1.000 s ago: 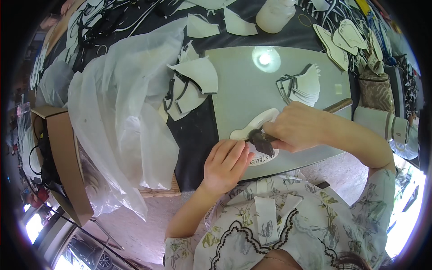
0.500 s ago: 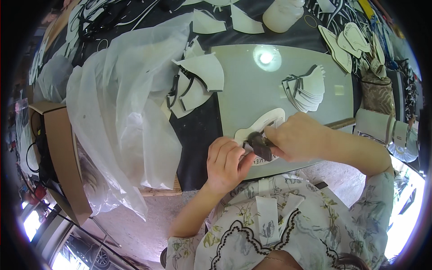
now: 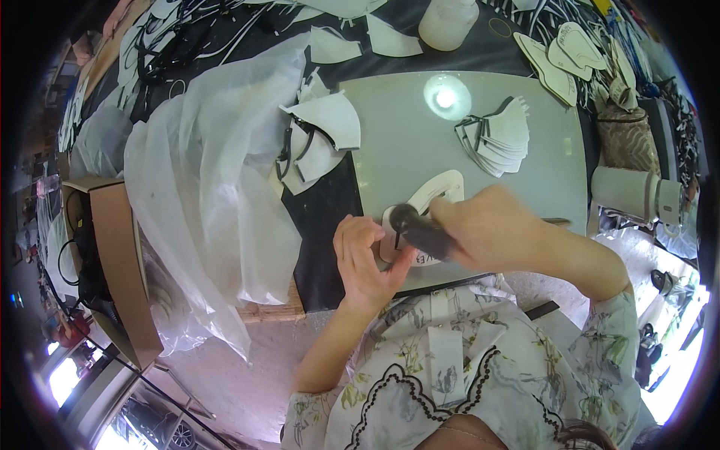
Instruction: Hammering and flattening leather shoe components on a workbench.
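My right hand (image 3: 491, 229) is closed around a dark hammer (image 3: 424, 231), smeared by motion, whose rounded end hangs over a pale curved piece (image 3: 447, 186) with an opening in it. That piece lies on the grey-green board (image 3: 405, 112) near its front edge, partly hidden by the hammer and hand. At its left side is my left hand (image 3: 366, 259), thumb apart from the bent fingers. The thumb tip reaches the piece's near end; nothing shows gripped in this hand.
A fanned stack of white pieces (image 3: 501, 139) rests on the board. More white pieces with black edging (image 3: 326, 127) lie to its left, beside a large plastic bag (image 3: 217, 180). A cardboard box (image 3: 124, 262) stands far left, a whitish jar (image 3: 448, 24) at the back.
The hammer has turned and shifted slightly left with my right hand. My left thumb and fingers have spread apart. The whole view has shifted a little.
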Motion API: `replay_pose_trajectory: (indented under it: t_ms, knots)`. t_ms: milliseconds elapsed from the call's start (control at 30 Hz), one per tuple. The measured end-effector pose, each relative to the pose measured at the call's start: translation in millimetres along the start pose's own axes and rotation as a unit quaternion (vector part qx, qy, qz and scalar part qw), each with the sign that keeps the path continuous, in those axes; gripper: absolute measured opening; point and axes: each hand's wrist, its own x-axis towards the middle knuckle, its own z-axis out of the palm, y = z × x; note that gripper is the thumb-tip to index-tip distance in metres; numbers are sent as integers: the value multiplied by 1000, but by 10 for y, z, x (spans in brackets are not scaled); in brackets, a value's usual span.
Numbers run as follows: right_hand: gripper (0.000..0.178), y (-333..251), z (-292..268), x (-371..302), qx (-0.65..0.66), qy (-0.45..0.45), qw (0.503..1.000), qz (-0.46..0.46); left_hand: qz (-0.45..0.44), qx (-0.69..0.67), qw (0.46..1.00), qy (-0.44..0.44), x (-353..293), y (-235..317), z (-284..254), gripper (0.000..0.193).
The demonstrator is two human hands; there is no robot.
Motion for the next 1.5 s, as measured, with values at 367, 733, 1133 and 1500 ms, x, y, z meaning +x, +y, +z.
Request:
replay_pose_trajectory:
  t_ms: [367, 733, 1133, 1500]
  knots:
    - [42, 157, 189, 71, 33, -25, 999, 17, 0, 3, 1000, -6, 41, 53, 14, 55]
    - [32, 327, 240, -281, 66, 92, 981, 158, 2, 26, 999, -46, 63, 105, -15, 57]
    - [39, 626, 383, -292, 204, 214, 951, 88, -6, 92, 995, -25, 202, 342, 12, 39]
    - [39, 446, 495, -394, 568, 190, 779, 188, -154, 116, 916, -353, 718, 530, 282, 43]
